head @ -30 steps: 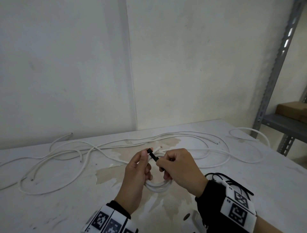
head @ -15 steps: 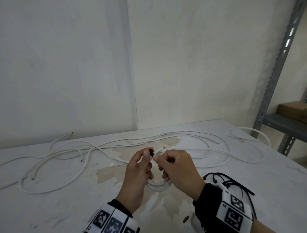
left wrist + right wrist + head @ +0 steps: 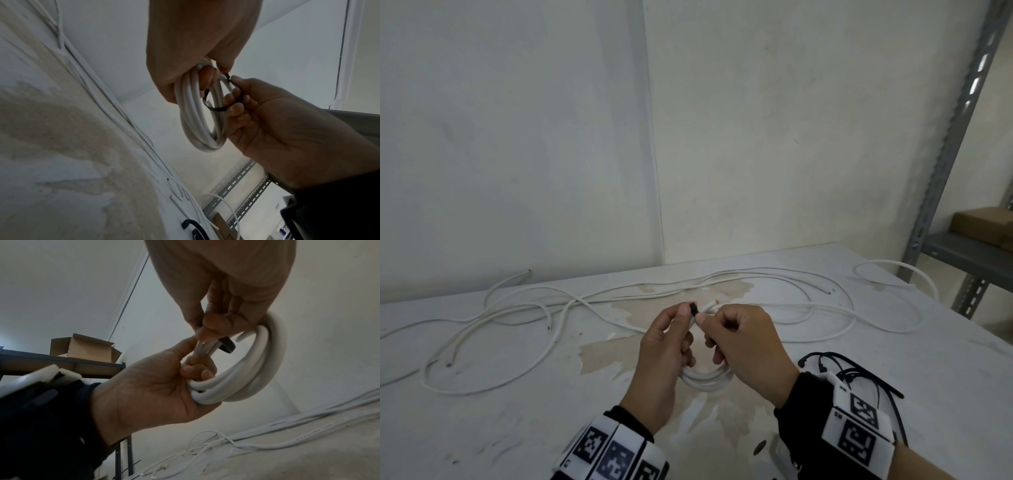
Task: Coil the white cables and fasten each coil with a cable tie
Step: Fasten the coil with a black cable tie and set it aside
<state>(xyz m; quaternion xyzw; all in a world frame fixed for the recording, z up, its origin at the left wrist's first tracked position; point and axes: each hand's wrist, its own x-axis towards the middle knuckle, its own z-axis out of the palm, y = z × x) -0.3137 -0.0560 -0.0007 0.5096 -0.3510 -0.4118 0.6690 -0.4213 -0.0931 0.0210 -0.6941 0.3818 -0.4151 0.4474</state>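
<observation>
Pinching the black cable tie (image 3: pixel 223 97) shorter than before, both hands (grips clamped) hold the white coil (image 3: pixel 197 123)

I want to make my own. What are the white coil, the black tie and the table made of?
The white coil looks like smooth plastic-coated cable: it bends in soft rounded loops with a slight sheen. The black tie seems thin flexible plastic, a flat dark strip curving around the coil. The table looks like painted board; its white coat has worn off in brownish patches.
</observation>
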